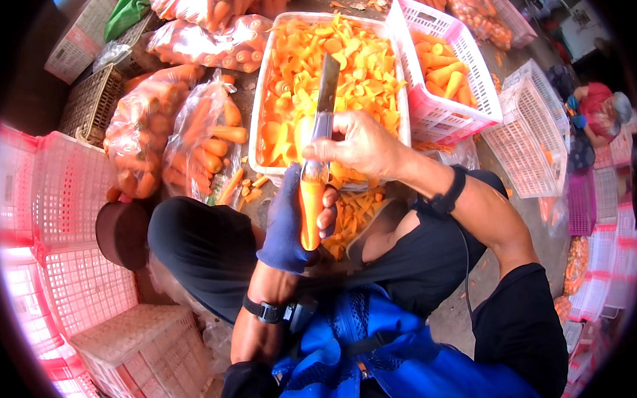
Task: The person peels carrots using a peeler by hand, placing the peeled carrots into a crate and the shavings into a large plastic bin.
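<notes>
My left hand (284,218), in a dark blue knitted glove, is closed around an orange carrot (310,213) whose near end points toward me. Bare, my right hand (355,145) grips a long metal peeler (323,124), dark and flat at its far end. Its shiny near end lies against the carrot's upper part. Just beyond both hands stands a white tub (258,124) heaped with orange carrot peelings (367,71). More peelings (358,215) lie below the tub between my legs.
Right of the tub, a white-and-pink crate (428,121) holds carrots (446,72). Bags of carrots (208,143) lie to the left and at the back. Stacked plastic crates (79,186) line the left side; more crates (530,135) and another person (599,112) are at right.
</notes>
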Demonstrator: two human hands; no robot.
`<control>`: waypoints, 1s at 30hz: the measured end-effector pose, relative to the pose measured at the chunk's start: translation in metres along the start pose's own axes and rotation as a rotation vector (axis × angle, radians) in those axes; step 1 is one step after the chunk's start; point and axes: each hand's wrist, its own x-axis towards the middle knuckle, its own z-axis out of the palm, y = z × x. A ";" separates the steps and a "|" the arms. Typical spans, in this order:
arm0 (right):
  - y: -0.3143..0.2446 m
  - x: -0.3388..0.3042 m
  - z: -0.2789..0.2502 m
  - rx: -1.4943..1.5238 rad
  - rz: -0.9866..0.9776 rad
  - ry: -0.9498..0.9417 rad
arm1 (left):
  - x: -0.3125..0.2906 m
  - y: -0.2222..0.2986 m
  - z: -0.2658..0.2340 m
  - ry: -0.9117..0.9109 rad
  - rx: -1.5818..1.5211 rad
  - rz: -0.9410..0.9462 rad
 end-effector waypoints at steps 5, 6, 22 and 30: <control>0.022 0.042 -0.093 -0.324 0.113 0.508 | -0.026 -0.004 0.025 -0.009 0.087 -0.021; 0.022 0.048 -0.090 -0.411 -0.024 0.617 | -0.031 -0.007 0.024 0.005 0.059 0.023; 0.003 0.035 -0.024 -0.141 -0.047 0.276 | -0.014 -0.004 -0.005 0.157 0.192 0.061; -0.009 0.028 -0.038 -0.121 0.065 0.359 | -0.006 -0.006 -0.010 0.211 0.094 0.112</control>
